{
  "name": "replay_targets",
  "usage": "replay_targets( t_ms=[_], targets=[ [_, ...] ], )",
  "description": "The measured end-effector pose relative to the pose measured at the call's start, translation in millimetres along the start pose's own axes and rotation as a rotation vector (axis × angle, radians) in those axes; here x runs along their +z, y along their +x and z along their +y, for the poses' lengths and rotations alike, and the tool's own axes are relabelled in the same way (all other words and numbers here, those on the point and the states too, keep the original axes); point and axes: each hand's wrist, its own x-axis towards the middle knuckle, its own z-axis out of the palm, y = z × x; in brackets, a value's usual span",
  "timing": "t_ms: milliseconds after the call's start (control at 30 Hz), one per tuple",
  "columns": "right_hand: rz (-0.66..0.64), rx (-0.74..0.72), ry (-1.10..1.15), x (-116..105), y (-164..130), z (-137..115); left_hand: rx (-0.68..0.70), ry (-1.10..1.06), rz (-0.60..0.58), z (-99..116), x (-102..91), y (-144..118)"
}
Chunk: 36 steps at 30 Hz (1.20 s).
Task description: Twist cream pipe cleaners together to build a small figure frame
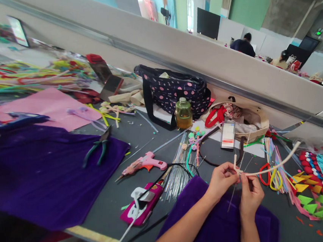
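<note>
Together, both hands [237,181] pinching a fuzzy cream pipe cleaner [271,167], thin wire [233,192], purple felt [220,225] beneath

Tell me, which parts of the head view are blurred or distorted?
In the head view, the pipe cleaners at far left smear into streaks; the partition rail tilts and bows; the left hand and right hand are fairly sharp.
</note>
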Motion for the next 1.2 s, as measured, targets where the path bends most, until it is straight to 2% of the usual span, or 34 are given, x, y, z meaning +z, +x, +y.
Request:
replay_targets(
  t_ms=[167,233,400,733,967,1200],
  targets=[
    [-0.007,-0.208,-0.119,-2.6,1.0,-0.1,0.073,0.147,-0.002,-7.3,-2.6,2.0],
    [-0.015,-0.245,-0.129,-3.3,2.2,0.3,0.1,0.199,-0.007,-8.9,-3.3,2.5],
    [-0.042,-0.171,-0.163,-5.8,6.8,0.5,0.047,0.152,-0.063,-8.4,-4.0,4.3],
    [-0.07,-0.232,-0.164,-8.2,9.0,-3.2,0.003,0.058,-0.137,-4.5,-2.4,2.8],
    [-0.047,-0.182,-0.172,-7.5,8.2,-3.2,-0.02,0.103,-0.057,-5.6,1.6,1.4],
    [0.017,-0.079,-0.151,-7.4,7.1,2.8,-0.029,0.105,-0.029,-10.3,1.8,2.7]
  ],
)
